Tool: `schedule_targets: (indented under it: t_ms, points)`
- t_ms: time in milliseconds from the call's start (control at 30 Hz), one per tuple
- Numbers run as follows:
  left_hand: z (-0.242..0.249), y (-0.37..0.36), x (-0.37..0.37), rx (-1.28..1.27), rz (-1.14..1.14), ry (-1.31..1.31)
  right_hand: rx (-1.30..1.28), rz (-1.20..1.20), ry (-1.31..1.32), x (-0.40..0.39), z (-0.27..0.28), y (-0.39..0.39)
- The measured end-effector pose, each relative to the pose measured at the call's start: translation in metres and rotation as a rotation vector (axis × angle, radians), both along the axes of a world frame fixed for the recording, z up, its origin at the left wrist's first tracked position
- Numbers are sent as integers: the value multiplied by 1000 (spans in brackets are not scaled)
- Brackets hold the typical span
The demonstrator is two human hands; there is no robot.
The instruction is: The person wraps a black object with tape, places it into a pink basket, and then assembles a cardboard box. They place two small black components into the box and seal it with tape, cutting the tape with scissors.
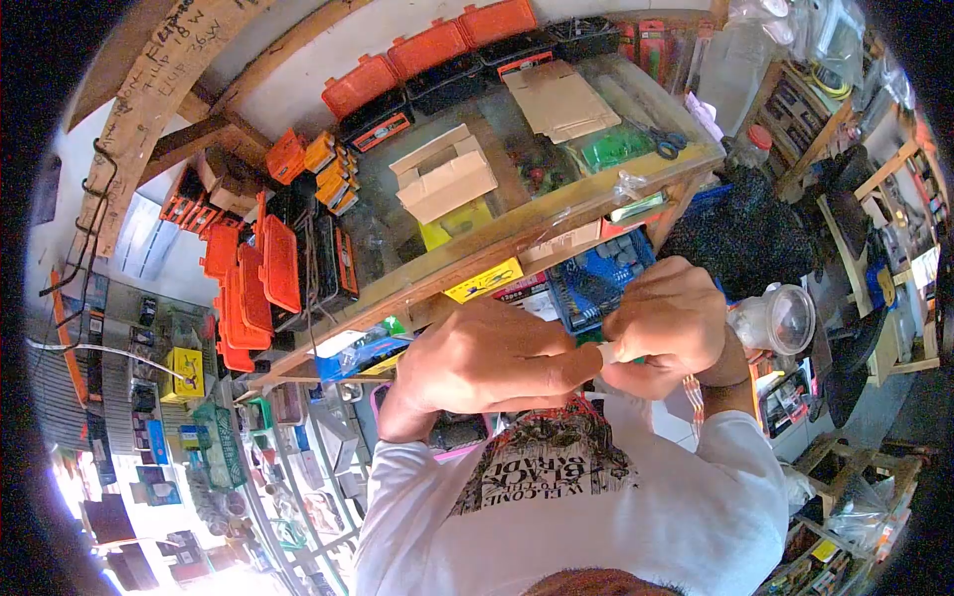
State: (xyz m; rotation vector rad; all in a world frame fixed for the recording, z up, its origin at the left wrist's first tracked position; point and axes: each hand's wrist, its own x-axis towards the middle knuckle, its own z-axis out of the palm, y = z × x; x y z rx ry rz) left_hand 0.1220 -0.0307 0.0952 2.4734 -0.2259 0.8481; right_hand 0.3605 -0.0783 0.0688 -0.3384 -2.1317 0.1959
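Note:
Both hands are raised close together in front of the chest, above a white printed shirt. My left hand has its fingers pressed together and pointing toward the other hand. My right hand is curled, its thumb and fingers pinched around something small and pale that I cannot make out. The fingertips of the two hands meet or nearly meet. Behind them, a blue basket with dark items sits under the counter edge, beside a yellow packet.
A glass-topped wooden counter holds an open cardboard box, flat cardboard, scissors and orange-lidded cases. A clear plastic tub stands at right. Stocked shelves line the lower left.

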Motion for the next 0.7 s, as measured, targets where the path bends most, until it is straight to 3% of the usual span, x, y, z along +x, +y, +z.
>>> schedule_targets:
  t_ms: [200,500,600,700]
  points:
    - [2,-2,-5,-53,-8,67,54,-23,58,-6,-11,0]
    - [-14,1,-3,-102,-12,-152,93,-61,13,-7,-6,-1]
    - [-11,5,-10,-89,-50,48,171,-48,96,-13,-12,4]
    - [-9,4,-8,-43,-5,37,90,-68,-27,-5,-8,0]
